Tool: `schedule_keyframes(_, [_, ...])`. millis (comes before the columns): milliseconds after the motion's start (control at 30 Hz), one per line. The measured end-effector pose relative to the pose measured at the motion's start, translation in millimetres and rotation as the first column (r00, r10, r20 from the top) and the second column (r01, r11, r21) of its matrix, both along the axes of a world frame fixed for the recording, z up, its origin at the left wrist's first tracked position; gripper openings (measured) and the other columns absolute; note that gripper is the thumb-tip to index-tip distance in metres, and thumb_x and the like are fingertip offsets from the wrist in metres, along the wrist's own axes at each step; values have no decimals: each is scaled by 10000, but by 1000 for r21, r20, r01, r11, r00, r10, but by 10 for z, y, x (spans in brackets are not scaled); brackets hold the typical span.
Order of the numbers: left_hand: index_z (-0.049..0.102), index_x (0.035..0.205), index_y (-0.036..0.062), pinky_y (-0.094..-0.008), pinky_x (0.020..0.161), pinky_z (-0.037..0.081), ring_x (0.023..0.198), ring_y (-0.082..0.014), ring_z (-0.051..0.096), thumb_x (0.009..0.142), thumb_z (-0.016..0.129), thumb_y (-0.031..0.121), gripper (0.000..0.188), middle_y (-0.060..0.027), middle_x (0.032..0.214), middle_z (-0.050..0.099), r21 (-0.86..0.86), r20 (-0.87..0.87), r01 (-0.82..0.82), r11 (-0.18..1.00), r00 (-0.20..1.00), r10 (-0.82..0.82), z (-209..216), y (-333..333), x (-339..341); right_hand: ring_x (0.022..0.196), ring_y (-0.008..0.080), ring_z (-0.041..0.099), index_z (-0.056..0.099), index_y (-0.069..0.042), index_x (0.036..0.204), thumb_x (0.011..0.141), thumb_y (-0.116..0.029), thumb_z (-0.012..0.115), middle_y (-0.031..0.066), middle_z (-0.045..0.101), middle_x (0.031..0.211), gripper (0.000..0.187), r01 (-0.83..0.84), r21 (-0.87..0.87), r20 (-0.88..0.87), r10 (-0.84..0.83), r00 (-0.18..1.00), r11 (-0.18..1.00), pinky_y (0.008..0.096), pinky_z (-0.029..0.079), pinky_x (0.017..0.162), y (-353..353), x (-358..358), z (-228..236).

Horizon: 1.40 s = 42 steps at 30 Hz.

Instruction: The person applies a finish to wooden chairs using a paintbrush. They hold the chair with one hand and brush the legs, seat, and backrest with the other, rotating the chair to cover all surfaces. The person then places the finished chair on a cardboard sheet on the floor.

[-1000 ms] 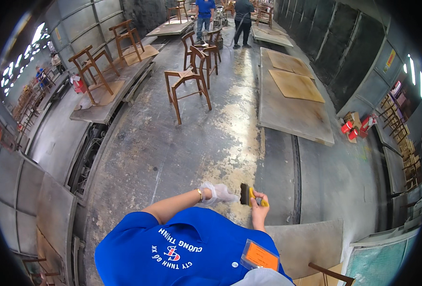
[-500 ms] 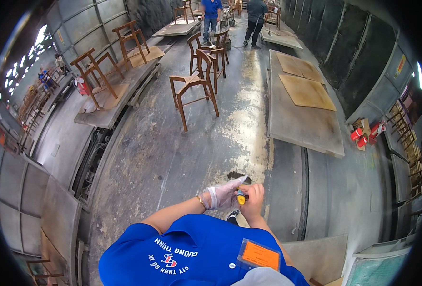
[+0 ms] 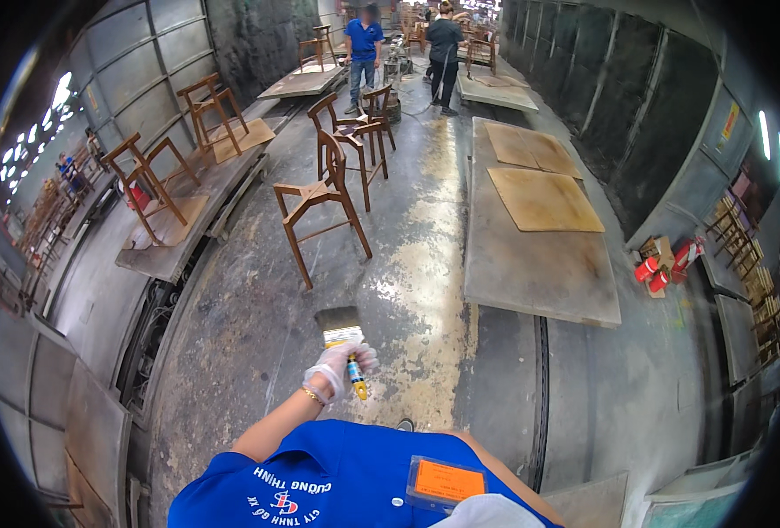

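Observation:
My left hand (image 3: 334, 362), in a clear thin glove, is closed around a wide flat paintbrush (image 3: 343, 336). Its dark bristles point away from me, and the yellow-ended handle sticks out below the fingers toward my body. Beyond the bristles stands the nearest brown wooden chair frame (image 3: 330, 195), seatless, with curved backrest, apart from the brush. Only part of my right arm (image 3: 498, 468) shows at the lower right; the right hand is out of sight.
More chair frames (image 3: 374, 132) stand behind the nearest one. Low platforms flank the floor; the left platform (image 3: 157, 256) carries chair frames, the right platform (image 3: 540, 277) brown boards (image 3: 545, 200). Red fire extinguishers (image 3: 658, 273) stand at the right. Two people (image 3: 364, 53) are farther off.
My hands have come apart. The left hand has moved left with the paintbrush, now shown broadside; the right has left the view. The whole view has shifted.

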<state>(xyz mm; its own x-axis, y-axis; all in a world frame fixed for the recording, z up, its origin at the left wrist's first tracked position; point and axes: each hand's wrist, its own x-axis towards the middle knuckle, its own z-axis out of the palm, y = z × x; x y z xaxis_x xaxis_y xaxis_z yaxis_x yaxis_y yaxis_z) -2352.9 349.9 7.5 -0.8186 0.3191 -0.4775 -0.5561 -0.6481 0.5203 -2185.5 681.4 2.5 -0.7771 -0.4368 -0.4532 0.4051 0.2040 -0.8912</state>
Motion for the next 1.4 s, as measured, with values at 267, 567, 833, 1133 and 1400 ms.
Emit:
schedule_keyframes(267, [583, 909, 85, -360, 679, 582, 642, -211, 617, 1011, 697, 184, 183, -57, 787, 608, -333, 83, -409, 850, 885, 459, -538, -448, -7, 717, 125, 641, 733, -50, 1036, 994, -282, 701, 85, 709, 822, 238, -94, 175, 128, 72, 989, 980, 329, 521, 677, 305, -890, -273])
schedule_keyframes(567, [628, 1042, 50, -388, 776, 654, 808, -257, 724, 997, 690, 132, 112, -90, 909, 690, -75, 120, -477, 875, 867, 483, -1004, -712, -12, 728, 129, 645, 735, -51, 1041, 994, -286, 698, 81, 712, 828, 243, -182, 265, 54, 173, 983, 947, 331, 524, 684, 35, -1692, -306])
schedule_keyframes(833, [649, 1176, 24, -409, 824, 672, 922, -284, 763, 1015, 679, 153, 208, -136, 1023, 739, -297, 199, -496, 816, 804, 561, -866, -829, -296, 737, 132, 650, 736, -51, 1045, 995, -290, 696, 78, 715, 833, 247, -247, 289, 72, 236, 969, 925, 332, 526, 691, -249, -1989, -325])
schedule_keyframes(1133, [536, 911, 96, -361, 673, 607, 702, -225, 656, 1011, 703, 151, 203, -50, 804, 608, -198, 188, -556, 807, 787, 588, -608, -1007, -460, 747, 136, 654, 737, -53, 1050, 995, -294, 693, 73, 719, 839, 252, -282, 327, 84, 270, 959, 902, 333, 529, 698, -495, -2256, -332])
schedule_keyframes(1400, [600, 952, 61, -413, 744, 656, 756, -243, 708, 1013, 713, 196, 186, -71, 829, 643, -273, 182, -598, 753, 737, 651, -604, -1252, -319, 756, 140, 659, 738, -53, 1054, 996, -298, 690, 70, 722, 844, 256, -272, 370, 105, 251, 962, 888, 334, 531, 704, -400, -2397, -282])
